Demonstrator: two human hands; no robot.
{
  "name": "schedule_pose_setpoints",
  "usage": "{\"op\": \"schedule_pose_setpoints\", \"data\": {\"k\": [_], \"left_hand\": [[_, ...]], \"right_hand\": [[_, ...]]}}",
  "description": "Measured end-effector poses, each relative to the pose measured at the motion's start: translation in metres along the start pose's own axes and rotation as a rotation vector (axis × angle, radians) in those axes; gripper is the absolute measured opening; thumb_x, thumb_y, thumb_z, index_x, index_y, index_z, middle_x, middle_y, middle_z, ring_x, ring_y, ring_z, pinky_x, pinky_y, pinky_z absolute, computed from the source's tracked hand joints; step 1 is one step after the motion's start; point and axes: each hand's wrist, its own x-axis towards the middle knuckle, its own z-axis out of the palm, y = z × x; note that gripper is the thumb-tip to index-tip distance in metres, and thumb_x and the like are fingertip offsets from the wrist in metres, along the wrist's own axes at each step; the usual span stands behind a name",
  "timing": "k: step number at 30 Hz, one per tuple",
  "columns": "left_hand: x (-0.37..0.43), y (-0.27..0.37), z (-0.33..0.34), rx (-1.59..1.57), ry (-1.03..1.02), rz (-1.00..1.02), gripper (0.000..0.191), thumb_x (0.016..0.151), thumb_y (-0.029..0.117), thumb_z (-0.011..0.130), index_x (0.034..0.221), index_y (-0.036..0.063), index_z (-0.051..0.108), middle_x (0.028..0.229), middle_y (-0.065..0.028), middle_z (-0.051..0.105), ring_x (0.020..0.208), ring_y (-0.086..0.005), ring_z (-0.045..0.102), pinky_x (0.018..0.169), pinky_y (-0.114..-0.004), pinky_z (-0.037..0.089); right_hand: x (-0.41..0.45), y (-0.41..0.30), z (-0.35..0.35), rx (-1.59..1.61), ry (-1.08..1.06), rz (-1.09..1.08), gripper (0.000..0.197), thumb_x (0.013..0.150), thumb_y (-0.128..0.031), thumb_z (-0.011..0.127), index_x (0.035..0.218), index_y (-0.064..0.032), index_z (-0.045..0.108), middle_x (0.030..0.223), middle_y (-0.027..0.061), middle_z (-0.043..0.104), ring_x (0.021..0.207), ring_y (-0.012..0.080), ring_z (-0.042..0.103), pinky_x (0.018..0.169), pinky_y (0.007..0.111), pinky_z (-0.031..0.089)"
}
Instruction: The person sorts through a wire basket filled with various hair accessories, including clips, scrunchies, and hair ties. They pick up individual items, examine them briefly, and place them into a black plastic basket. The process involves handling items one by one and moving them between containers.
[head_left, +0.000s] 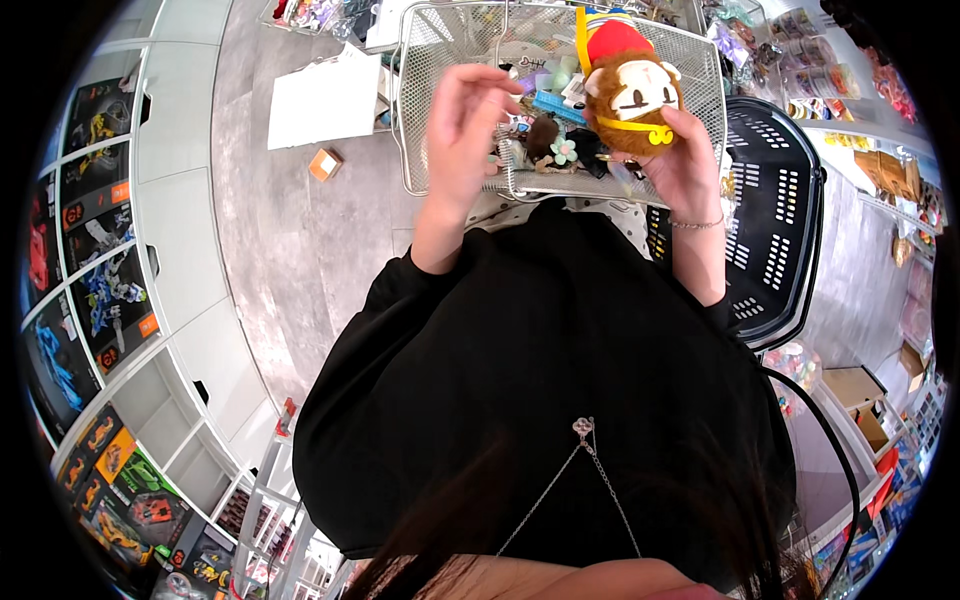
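A brown plush monkey (637, 101) with a cream face, a yellow headband and a red body is gripped by my right hand (686, 154), its head towards me. My left hand (469, 124) is raised over the left part of a wire mesh basket (431, 97), fingers curled but apart, nothing seen in it. Between the hands, small accessories lie in the basket: a pale green flower (563, 150), a dark brown furry piece (542, 137) and a blue plastic item (559, 106). The plush hides part of the contents.
A black plastic basket (802, 217) stands close on the right. Left of the mesh basket are a white board (322, 101) and, on the grey floor, a small orange-edged box (325, 164). Shelves of boxed toys (101, 300) line the left; packaged goods (817, 60) crowd the upper right.
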Motion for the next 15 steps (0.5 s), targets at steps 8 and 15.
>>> {"op": "schedule_pose_setpoints", "data": {"k": [8, 15], "left_hand": [[-0.002, 0.001, 0.018, -0.184, -0.171, -0.079, 0.053, 0.082, 0.023, 0.068, 0.123, -0.0004, 0.042, 0.106, -0.006, 0.054, 0.095, -0.0142, 0.055, 0.084, -0.026, 0.045], [-0.006, 0.005, 0.006, 0.094, -0.591, -0.263, 0.046, 0.072, 0.003, 0.074, 0.111, 0.0014, 0.05, 0.104, -0.0045, 0.053, 0.094, -0.0097, 0.053, 0.073, -0.021, 0.046]], "right_hand": [[-0.014, -0.003, 0.0, -0.513, -0.279, -0.216, 0.043, 0.091, -0.022, 0.049, 0.129, -0.002, 0.045, 0.11, 0.0092, 0.058, 0.096, 0.0109, 0.055, 0.068, 0.018, 0.046], [-0.008, -0.035, 0.009, -0.671, 0.193, -0.4, 0.026, 0.096, -0.017, 0.043, 0.107, -0.0003, 0.059, 0.068, -0.0028, 0.051, 0.061, 0.0035, 0.046, 0.057, 0.018, 0.036]]}}
